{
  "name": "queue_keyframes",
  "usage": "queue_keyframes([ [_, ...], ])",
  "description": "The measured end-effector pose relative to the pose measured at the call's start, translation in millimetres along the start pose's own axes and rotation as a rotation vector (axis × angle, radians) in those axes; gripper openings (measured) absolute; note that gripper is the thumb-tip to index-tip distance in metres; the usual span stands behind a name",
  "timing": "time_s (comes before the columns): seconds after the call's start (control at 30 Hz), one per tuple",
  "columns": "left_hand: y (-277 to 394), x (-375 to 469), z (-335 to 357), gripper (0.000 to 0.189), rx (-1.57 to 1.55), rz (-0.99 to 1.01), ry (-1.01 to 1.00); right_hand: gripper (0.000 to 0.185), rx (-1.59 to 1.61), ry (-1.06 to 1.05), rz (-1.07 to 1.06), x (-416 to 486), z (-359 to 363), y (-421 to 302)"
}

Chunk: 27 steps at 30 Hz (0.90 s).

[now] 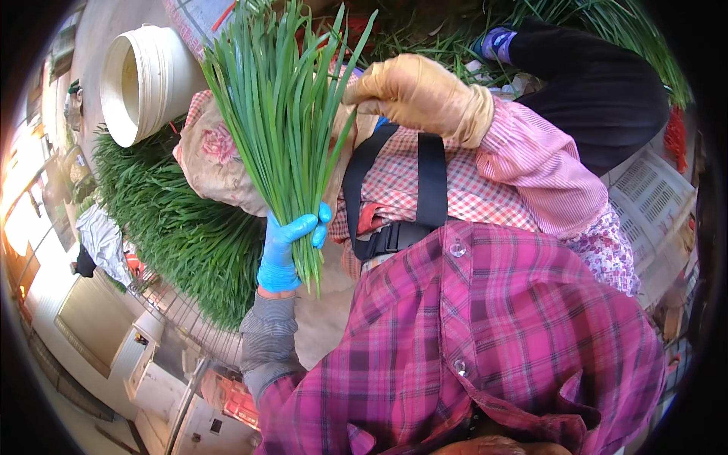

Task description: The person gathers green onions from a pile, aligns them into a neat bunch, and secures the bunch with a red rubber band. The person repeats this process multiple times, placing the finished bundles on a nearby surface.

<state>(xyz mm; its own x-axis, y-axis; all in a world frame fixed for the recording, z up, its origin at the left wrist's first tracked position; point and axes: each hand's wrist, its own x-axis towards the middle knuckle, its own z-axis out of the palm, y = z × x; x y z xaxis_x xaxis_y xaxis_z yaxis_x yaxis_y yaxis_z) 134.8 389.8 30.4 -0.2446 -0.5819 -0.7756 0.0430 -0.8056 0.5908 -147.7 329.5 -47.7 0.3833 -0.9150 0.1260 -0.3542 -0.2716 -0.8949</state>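
My left hand (290, 244), in a blue disposable glove, grips a bunch of garlic chives (284, 125) near the pale stem ends. The long green leaves fan out away from me, and the stem ends stick out below my fist. My right hand (421, 96), in a tan rubber glove, is at the bunch's right edge. Its thumb and fingers are pinched on a leaf blade (346, 136). Behind the bunch lie a checked apron (472, 187) and a stained cloth with a rose print (219, 145) across my lap.
A large heap of chives (176, 227) lies at my left, beside a tipped white plastic bucket (165, 79). More long leaves (603, 28) lie at the upper right. A pale plastic crate (648, 187) stands at my right, near red ties (675, 136). A wire rack (187, 324) borders the heap.
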Motion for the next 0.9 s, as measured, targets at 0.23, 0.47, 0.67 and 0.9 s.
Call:
queue_keyframes([
  [0.23, -4, 2, -1, 0.038, 0.011, 0.003, -0.022, 0.011, -0.091, -0.003, -0.019, -5, 11, 2],
  [0.47, -7, 5, -3, 0.037, 0.103, 0.018, -0.055, 0.013, -0.025, 0.645, -0.01, -1, -9, 10],
  [0.67, -1, 7, 14, 0.03, 0.179, 0.103, -0.016, 0.02, 0.718, -0.411, 0.202, -8, -29, -19],
  [0.9, 3, 30, 45, 0.091, 1.3, 0.43, 0.274, 0.058, 0.997, -0.089, 0.492, 21, 30, -40],
])
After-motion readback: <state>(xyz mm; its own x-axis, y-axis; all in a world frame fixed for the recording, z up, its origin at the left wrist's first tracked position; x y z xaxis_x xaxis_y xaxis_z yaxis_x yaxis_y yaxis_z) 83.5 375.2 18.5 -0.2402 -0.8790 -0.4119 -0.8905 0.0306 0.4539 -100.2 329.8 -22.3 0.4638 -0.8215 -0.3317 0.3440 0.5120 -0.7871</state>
